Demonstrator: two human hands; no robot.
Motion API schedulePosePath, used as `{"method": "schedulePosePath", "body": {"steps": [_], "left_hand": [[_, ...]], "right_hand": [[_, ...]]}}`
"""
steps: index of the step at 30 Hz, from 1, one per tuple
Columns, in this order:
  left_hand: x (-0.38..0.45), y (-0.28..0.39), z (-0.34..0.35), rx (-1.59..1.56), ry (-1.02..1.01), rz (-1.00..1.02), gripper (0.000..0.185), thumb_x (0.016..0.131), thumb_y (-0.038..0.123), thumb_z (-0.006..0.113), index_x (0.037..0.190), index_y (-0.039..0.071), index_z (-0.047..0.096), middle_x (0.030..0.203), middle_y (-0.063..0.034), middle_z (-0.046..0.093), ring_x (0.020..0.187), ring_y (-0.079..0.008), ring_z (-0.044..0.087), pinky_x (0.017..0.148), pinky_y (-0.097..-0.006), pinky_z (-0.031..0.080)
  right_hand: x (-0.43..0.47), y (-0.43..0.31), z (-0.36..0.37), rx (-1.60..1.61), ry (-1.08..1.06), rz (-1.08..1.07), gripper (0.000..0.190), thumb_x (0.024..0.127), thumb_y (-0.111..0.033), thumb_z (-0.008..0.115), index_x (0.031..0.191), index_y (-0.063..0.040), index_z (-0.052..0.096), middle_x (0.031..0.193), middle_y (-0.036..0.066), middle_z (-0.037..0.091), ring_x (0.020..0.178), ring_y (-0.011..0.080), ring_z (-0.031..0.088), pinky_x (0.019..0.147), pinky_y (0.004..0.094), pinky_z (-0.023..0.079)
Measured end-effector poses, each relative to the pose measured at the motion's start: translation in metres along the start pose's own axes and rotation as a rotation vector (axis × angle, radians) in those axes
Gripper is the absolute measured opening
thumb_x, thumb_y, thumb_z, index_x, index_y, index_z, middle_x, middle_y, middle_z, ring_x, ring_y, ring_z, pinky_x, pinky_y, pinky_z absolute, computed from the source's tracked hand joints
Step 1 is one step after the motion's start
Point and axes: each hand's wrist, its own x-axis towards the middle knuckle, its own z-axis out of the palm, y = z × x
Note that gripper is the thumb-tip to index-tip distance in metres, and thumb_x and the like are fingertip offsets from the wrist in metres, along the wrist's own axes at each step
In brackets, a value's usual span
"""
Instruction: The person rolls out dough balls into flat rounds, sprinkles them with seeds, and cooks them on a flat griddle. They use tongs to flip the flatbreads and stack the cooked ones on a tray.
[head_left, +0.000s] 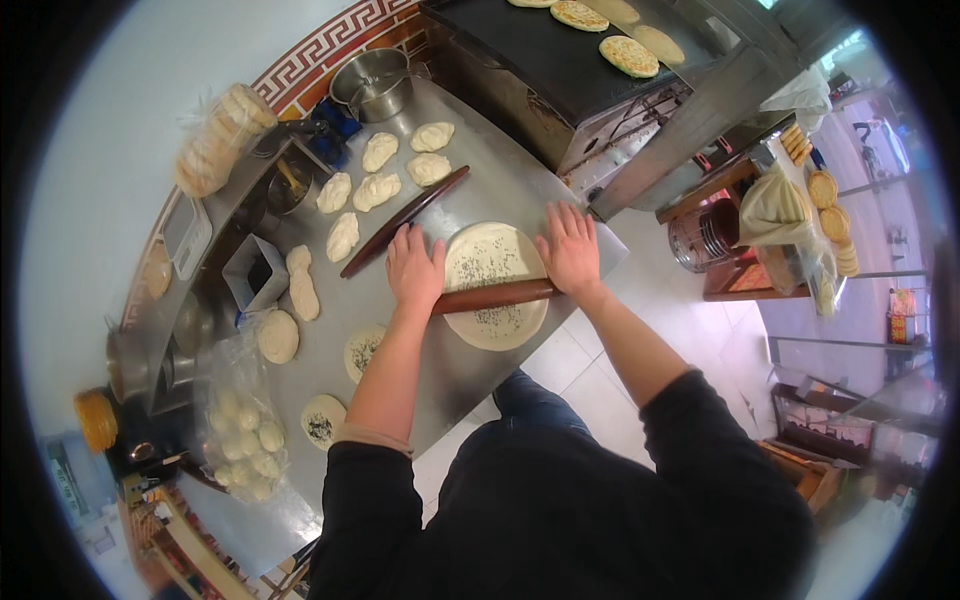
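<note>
A round, flat sheet of dough (495, 251) dotted with dark seeds lies on the steel worktop near its front edge. Across it lies a brown wooden rolling pin (495, 297). My left hand (417, 268) bears on the pin's left end, fingers stretched forward over the worktop. At the other end my right hand (571, 251) presses with its palm, its fingers reaching past the dough's right side. Both palms hide the pin's ends. A second, darker tapered rolling pin (405, 221) lies diagonally just beyond my left hand.
Several dough lumps (377, 192) sit behind the dark pin. Two smaller seeded dough rounds (324, 421) lie left, one partly behind my forearm. A plastic bag of dough balls (244, 435) stands near a square metal container (255, 274). Flatbreads (628, 57) lie on a black griddle (525, 45).
</note>
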Motion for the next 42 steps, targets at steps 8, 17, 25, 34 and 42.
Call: {"method": "schedulePosePath", "body": {"steps": [8,17,25,34,42], "left_hand": [[-0.168,-0.016,-0.033,0.104,-0.255,0.27,0.079,0.101,0.053,0.07,0.159,0.002,0.053,0.171,-0.0223,0.046,0.144,-0.0435,0.054,0.117,-0.0593,0.042],[0.002,0.004,-0.013,0.053,0.021,0.093,0.054,0.108,0.042,0.065,0.146,0.004,0.061,0.144,-0.017,0.065,0.126,-0.0404,0.065,0.102,-0.0542,0.053],[-0.065,-0.003,-0.02,0.187,0.004,0.254,0.056,0.104,0.039,0.071,0.148,0.004,0.064,0.147,-0.0172,0.062,0.135,-0.0411,0.057,0.111,-0.0529,0.047],[0.005,-0.019,-0.038,0.057,-0.138,0.23,0.052,0.1,0.041,0.079,0.139,0.008,0.069,0.129,-0.0164,0.071,0.112,-0.0405,0.069,0.096,-0.0517,0.055],[0.045,-0.059,-0.056,0.033,-0.222,0.116,0.052,0.097,0.038,0.085,0.132,0.004,0.068,0.111,-0.0204,0.077,0.105,-0.0438,0.073,0.088,-0.0494,0.059]], "right_hand": [[-0.155,0.009,-0.036,0.1,-0.332,-0.213,0.079,0.095,-0.045,0.08,0.159,-0.007,0.054,0.156,0.016,0.059,0.146,0.039,0.053,0.118,0.053,0.044],[0.012,0.007,-0.006,0.104,-0.109,-0.074,0.038,0.104,-0.039,0.065,0.126,-0.008,0.07,0.123,0.014,0.068,0.118,0.0348,0.064,0.103,0.0488,0.051],[-0.044,0.008,-0.02,0.083,-0.028,-0.221,0.06,0.096,-0.037,0.075,0.149,-0.011,0.063,0.143,0.013,0.064,0.137,0.0353,0.057,0.113,0.052,0.046],[0.035,0.017,0.003,0.129,-0.227,-0.156,0.047,0.098,-0.043,0.074,0.133,-0.013,0.071,0.13,0.01,0.069,0.124,0.0354,0.064,0.092,0.0517,0.058],[0.142,-0.052,-0.027,0.216,0.172,-0.149,0.064,0.097,-0.034,0.076,0.148,0.002,0.062,0.157,0.028,0.059,0.151,0.0455,0.051,0.124,0.0552,0.044]]}}
